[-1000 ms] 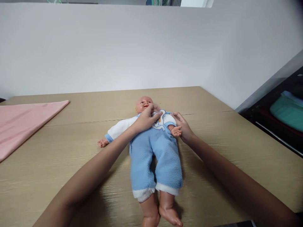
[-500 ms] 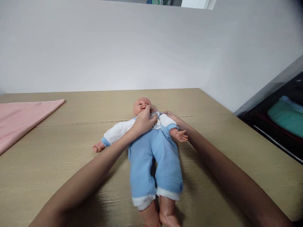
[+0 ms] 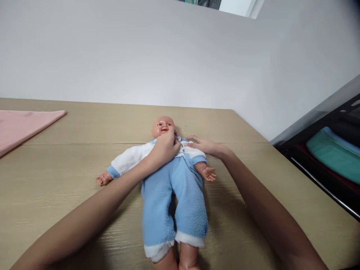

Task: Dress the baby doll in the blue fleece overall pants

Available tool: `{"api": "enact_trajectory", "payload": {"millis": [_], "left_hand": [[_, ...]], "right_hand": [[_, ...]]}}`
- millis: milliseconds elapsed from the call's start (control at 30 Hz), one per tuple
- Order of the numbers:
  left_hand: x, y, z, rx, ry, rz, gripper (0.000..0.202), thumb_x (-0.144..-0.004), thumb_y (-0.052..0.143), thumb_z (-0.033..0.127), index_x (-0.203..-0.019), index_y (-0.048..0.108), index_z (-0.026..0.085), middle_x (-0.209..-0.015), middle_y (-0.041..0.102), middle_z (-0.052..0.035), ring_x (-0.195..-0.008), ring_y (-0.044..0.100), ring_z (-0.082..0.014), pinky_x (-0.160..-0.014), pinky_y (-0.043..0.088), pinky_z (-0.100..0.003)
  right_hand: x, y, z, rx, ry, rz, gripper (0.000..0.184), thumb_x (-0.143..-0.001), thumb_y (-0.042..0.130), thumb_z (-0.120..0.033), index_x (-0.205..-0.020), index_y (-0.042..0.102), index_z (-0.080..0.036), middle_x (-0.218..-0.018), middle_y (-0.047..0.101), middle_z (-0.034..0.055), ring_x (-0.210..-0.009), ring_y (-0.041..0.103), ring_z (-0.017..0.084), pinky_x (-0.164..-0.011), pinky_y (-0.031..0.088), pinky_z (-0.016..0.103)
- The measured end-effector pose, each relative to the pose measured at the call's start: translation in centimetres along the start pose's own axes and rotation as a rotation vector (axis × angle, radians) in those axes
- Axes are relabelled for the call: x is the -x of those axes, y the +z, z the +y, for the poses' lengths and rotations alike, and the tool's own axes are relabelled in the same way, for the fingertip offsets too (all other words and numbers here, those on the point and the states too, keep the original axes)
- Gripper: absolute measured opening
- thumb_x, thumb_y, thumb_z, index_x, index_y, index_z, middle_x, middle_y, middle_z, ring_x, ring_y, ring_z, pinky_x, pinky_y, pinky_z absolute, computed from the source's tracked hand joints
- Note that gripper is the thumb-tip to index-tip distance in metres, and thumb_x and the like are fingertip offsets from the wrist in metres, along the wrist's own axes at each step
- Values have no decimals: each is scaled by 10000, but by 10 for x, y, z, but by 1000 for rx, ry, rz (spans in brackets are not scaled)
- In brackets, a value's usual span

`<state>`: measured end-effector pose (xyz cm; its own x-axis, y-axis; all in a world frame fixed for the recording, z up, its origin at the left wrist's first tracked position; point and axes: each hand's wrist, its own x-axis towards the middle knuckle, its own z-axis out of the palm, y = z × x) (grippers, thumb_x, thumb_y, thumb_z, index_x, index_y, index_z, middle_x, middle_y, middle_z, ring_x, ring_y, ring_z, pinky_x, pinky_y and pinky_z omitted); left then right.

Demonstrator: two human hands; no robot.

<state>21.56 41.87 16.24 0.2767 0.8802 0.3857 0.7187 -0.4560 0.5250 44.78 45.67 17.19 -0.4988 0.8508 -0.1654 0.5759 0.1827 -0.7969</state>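
Note:
A baby doll (image 3: 163, 127) lies on its back, its feet toward me. It wears a fleecy romper (image 3: 160, 202) with blue legs and a white top. My left hand (image 3: 166, 145) is closed at the collar below the chin, thumb and fingers pinching the fabric there; its fingertips are partly hidden. On the doll's right-side shoulder in view rests my right hand (image 3: 206, 147), its fingers stretched out over the white sleeve (image 3: 195, 152). Both doll arms are spread out to the sides.
The doll lies on a wooden table (image 3: 70, 180) that meets a pale wall (image 3: 126, 56). A pink cloth (image 3: 28, 125) is at the far left. To the right, a black rack (image 3: 300, 157) holds folded green fabric (image 3: 332, 152).
My right hand has come from beside the doll's shoulder onto the top of it, fingers now showing. My left hand stays at the collar. The view has shifted slightly.

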Motion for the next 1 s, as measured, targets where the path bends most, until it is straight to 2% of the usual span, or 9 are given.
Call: {"api": "enact_trajectory", "payload": {"millis": [100,167,233,333,500,600,733,900,1000], "left_hand": [[1,-1,1,-43,6,-12,236,-935,545,73,-1132,548,202,-1078,773,-162,-969,730,-327,-839,541,-423],[2,-2,2,-60,1,-19,250,-922,550,66,-1134,555,198,-1062,772,-166,-967,730,-333,-840,543,-427],[2,-3,1,-79,-12,-26,254,-919,554,66,-1136,563,198,-1030,767,-160,-947,727,-333,-821,542,-421],[2,-2,-1,-91,-15,-21,251,-923,556,68,-1137,568,199,-1024,761,-156,-951,722,-331,-819,541,-415],[3,-2,-4,-8,16,-50,238,-964,530,84,-1171,559,198,-1033,761,-146,-949,718,-317,-872,550,-428],[11,-9,-7,18,107,-18,132,-1036,565,208,-1168,570,204,-1125,751,-158,-1142,678,-352,-1027,537,-492],[36,-27,-11,-26,130,54,233,-1090,583,360,-1253,610,196,-1341,697,-163,-1386,536,-377,-1229,411,-561],[79,-46,-28,23,51,203,209,-1127,539,358,-1289,600,241,-1379,669,-115,-1346,552,-311,-1207,411,-491],[104,-53,-42,70,35,254,147,-1144,500,358,-1181,587,245,-1218,686,-92,-1178,609,-276,-1092,469,-442]], "right_hand": [[19,-16,-3,114,82,-14,672,-762,972,-463,-1379,751,-320,-1288,824,53,-1153,766,345,-974,625,424],[31,-27,-5,299,87,34,607,-714,970,-408,-1289,797,-318,-1105,861,39,-956,783,342,-812,596,401],[37,-34,-8,455,32,80,472,-767,902,-407,-1221,817,-313,-1071,866,43,-906,774,338,-760,546,390],[35,-37,-6,469,-31,46,399,-840,811,-409,-1230,808,-328,-1165,862,28,-997,775,341,-802,534,381],[31,-33,9,413,-11,35,302,-881,790,-410,-1169,819,-322,-1133,864,32,-975,766,339,-821,525,379],[35,-29,20,460,-17,84,318,-937,769,-519,-1171,810,-307,-1117,864,55,-947,764,332,-846,518,380],[42,-25,34,471,-46,107,473,-1005,677,-668,-1261,782,-285,-1186,853,95,-1020,770,351,-885,523,409],[43,-15,46,385,-110,255,535,-1004,661,-665,-1352,729,-265,-1385,784,130,-1225,727,396,-1051,528,515],[50,6,40,435,-272,486,482,-1017,646,-566,-1350,723,-225,-1379,751,175,-1313,655,422,-1167,461,592]]}}
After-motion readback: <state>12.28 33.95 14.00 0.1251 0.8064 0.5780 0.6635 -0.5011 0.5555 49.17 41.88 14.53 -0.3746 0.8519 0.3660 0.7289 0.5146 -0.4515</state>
